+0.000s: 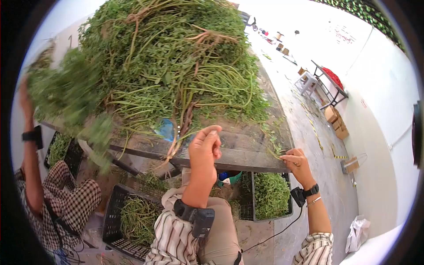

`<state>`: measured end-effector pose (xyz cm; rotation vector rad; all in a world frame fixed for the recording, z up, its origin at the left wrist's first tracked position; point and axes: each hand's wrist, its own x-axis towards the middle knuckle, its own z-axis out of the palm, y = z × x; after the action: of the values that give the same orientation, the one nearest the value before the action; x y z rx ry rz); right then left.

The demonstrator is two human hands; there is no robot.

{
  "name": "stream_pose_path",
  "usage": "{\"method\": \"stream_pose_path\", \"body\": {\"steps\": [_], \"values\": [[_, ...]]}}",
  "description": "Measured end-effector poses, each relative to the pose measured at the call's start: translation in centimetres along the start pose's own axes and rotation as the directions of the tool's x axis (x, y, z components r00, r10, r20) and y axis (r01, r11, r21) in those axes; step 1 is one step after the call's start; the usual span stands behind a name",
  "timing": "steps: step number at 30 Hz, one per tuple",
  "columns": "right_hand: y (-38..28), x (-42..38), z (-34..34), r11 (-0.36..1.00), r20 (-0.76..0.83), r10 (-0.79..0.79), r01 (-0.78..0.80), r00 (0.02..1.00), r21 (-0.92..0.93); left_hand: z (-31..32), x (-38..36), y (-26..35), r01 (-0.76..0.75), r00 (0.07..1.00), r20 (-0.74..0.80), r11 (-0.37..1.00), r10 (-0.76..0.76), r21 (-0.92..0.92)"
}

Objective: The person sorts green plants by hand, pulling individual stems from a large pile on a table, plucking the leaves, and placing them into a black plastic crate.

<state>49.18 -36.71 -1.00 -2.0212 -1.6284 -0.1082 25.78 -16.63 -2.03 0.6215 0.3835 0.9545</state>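
At a weathered wooden table (247, 152) heaped with leafy green stems (176, 66), my left hand (204, 148) pinches one limp stalk; my right hand (297, 162) pinches another stem (274, 153); light, soft, best held low.

Striped sleeves, black wrist devices — one cabled, thin bracelet

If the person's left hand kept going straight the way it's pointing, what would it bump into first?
Most likely the big heap of green stems piled on the wooden table. The left hand points up and forward toward its trailing stalks, already pinching one. Depth is hard to judge.
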Motion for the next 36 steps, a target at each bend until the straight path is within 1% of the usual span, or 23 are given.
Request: {"method": "stream_pose_path", "body": {"steps": [1, 3, 4, 8, 10, 11, 13, 14, 16, 17, 19, 20, 22, 25, 26, 27, 29, 30, 31, 33, 34, 36], "values": [[0.3, 0.5, 0.2, 1.0, 0.005, -0.016, 0.016, 1.0, 0.009, 0.1, -0.1, -0.1, 0.006, 1.0, 0.005, 1.0, -0.006, -0.003], [1.2, 1.7, 0.7, 0.999, -0.032, -0.015, 0.013, 0.999, -0.044, 0.3, -0.1, -0.3, 0.0, 1.0, 0.007, 1.0, 0.0, -0.005], [1.5, 2.6, 1.0, 0.998, -0.029, 0.008, -0.01, 1.0, -0.062, 0.3, 0.0, -0.5, 0.007, 1.0, 0.008, 1.0, -0.007, -0.008], [1.5, 5.9, 1.5, 0.993, -0.01, 0.003, -0.004, 1.0, -0.117, 0.3, 0.1, -0.9, 0.014, 1.0, 0.003, 1.0, -0.014, -0.001], [0.0, 7.3, 1.3, 0.989, -0.114, -0.03, 0.013, 0.993, -0.145, 0.3, 0.0, -0.8, 0.027, 1.0, 0.009, 1.0, -0.027, -0.011], [-0.7, 8.0, 0.9, 0.989, -0.11, -0.036, 0.019, 0.993, -0.145, 0.2, 0.1, -0.7, 0.023, 1.0, 0.004, 1.0, -0.023, -0.014], [-2.1, 9.5, 0.1, 0.993, -0.038, -0.055, 0.051, 0.998, -0.108, 0.2, 0.2, -0.6, 0.034, 0.999, 0.01, 0.999, -0.034, -0.012], [-2.8, 10.4, 0.1, 0.993, -0.035, -0.054, 0.05, 0.998, -0.111, 0.1, 0.2, -0.6, 0.036, 0.999, 0.008, 0.999, -0.036, -0.015], [-4.3, 12.5, 0.7, 0.997, 0.054, -0.022, 0.018, 0.998, 0.071, -0.2, 0.4, -0.6, 0.017, 1.0, 0.005, 1.0, -0.017, -0.017], [-5.1, 13.6, 1.3, 0.997, 0.057, -0.025, 0.021, 0.998, 0.071, -0.4, 0.5, -0.6, 0.015, 1.0, 0.001, 1.0, -0.015, -0.02], [-6.7, 16.0, 2.8, 0.985, 0.086, -0.107, 0.093, 0.991, 0.147, -0.8, 0.6, -0.7, 0.029, 0.998, -0.045, 0.999, -0.031, -0.044], [-7.7, 17.2, 3.6, 0.983, 0.087, -0.117, 0.103, 0.989, 0.149, -0.9, 0.7, -0.7, 0.02, 0.999, -0.049, 0.999, -0.022, -0.046], [-9.7, 19.2, 5.3, 0.983, 0.103, -0.113, 0.096, 0.988, 0.158, -0.9, 0.9, -0.9, 0.007, 0.987, -0.16, 0.999, -0.001, 0.038], [-10.6, 21.6, 8.5, 0.97, 0.115, -0.13, 0.102, 0.985, 0.221, -1.6, 1.5, -1.1, 0.022, 0.979, -0.203, 0.999, -0.012, 0.044], [-10.8, 22.3, 9.4, 0.98, 0.143, -0.104, 0.076, 0.984, 0.184, -1.7, 1.6, -1.1, 0.018, 0.978, -0.207, 0.999, -0.007, 0.048], [-10.2, 22.9, 10.4, 0.979, 0.142, -0.107, 0.08, 0.984, 0.189, -1.7, 1.7, -1.0, 0.008, 0.973, -0.232, 0.999, 0.002, 0.04], [-9.3, 23.8, 12.1, 0.99, 0.09, -0.137, 0.135, 0.986, 0.027, -1.8, 1.9, -0.8, -0.005, 0.966, -0.258, 0.999, 0.013, 0.033], [-10.7, 23.7, 11.3, 0.999, 0.112, -0.053, 0.054, 0.992, -0.003, -1.9, 2.0, -0.8, 0.0, 0.966, -0.26, 1.0, 0.006, 0.022], [-11.0, 23.6, 11.3, 0.998, 0.115, -0.054, 0.055, 0.992, -0.003, -2.0, 2.1, -0.8, 0.006, 0.965, -0.263, 1.0, -0.003, 0.011], [-11.5, 23.2, 11.3, 0.947, 0.022, -0.229, 0.228, 0.973, -0.228, -2.2, 2.3, -0.7, 0.004, 0.964, -0.266, 1.0, -0.003, 0.005], [-11.8, 22.8, 11.2, 0.946, 0.029, -0.228, 0.229, 0.973, -0.231, -2.2, 2.4, -0.7, 0.003, 0.964, -0.265, 1.0, -0.003, 0.001], [-12.6, 21.7, 10.8, 0.925, -0.026, -0.337, 0.326, 0.941, -0.197, -2.3, 2.5, -0.6, -0.004, 0.957, -0.291, 1.0, 0.008, 0.013]]}}
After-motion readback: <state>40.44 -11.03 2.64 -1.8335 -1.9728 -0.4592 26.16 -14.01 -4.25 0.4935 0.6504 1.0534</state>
